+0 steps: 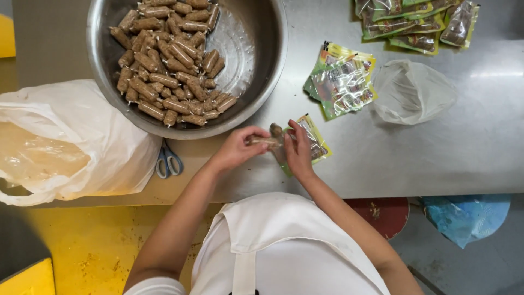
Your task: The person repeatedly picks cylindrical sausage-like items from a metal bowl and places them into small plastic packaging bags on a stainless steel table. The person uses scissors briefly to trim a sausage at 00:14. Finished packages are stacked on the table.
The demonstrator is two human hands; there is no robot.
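My left hand (pixel 238 147) pinches a brown wrapped sausage stick (pixel 263 141) and holds it at the mouth of a small green and yellow pouch (pixel 315 143). My right hand (pixel 298 151) grips that pouch near its open end, where another stick (pixel 276 130) pokes out. Both hands meet just in front of a big steel bowl (pixel 256 43) that holds several of the same brown sticks (pixel 166 60). A loose stack of empty pouches (pixel 343 81) lies to the right of the bowl on the steel table (pixel 436 158).
A large white plastic bag (pixel 71 142) sits at the left table edge, with blue-handled scissors (pixel 168 160) beside it. A crumpled clear bag (pixel 412 92) lies right of the empty pouches. Filled pouches (pixel 417 22) are piled at the far right. Below are a red stool (pixel 385 214) and a blue bag (pixel 466 216).
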